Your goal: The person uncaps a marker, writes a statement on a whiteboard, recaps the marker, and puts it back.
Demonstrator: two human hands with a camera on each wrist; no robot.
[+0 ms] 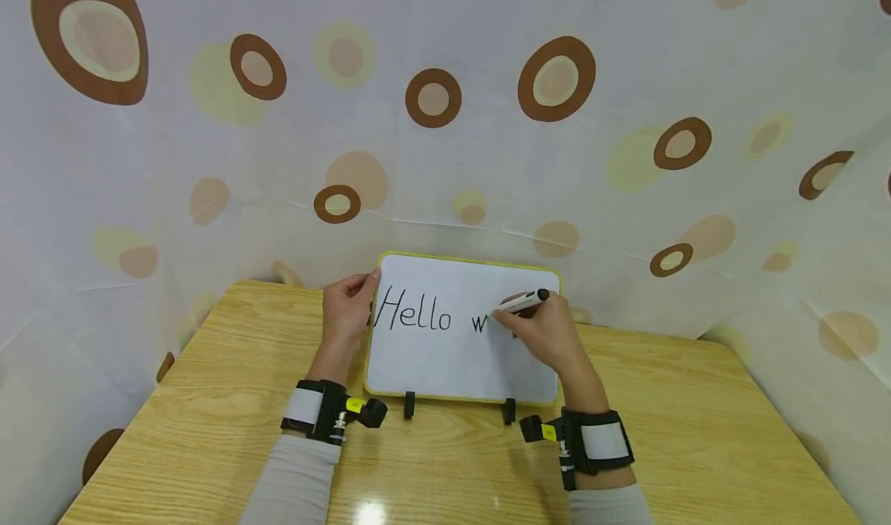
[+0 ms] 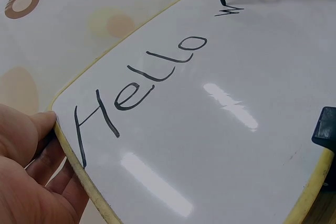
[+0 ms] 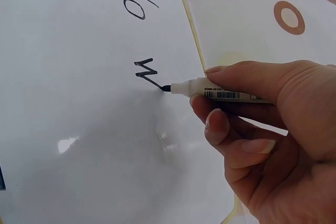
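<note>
A small whiteboard (image 1: 431,370) with a yellow rim leans back on black feet (image 1: 409,405). My left hand (image 1: 346,306) grips its left edge, thumb at the rim and fingers behind, as the left wrist view shows. Black handwriting (image 1: 416,310) on it reads "Hello", followed by a smaller "w". My right hand (image 1: 546,330) pinches a white marker (image 3: 223,90) between thumb and fingers. The marker's black tip (image 3: 166,88) touches the board at the end of the "w" stroke. In the left wrist view the tip (image 2: 222,2) meets that letter too.
The board stands on a light wooden table (image 1: 696,432). Behind the table hangs a pale curtain (image 1: 487,161) patterned with brown and beige circles. Black straps with small cameras circle the left wrist (image 1: 323,410) and the right wrist (image 1: 597,440).
</note>
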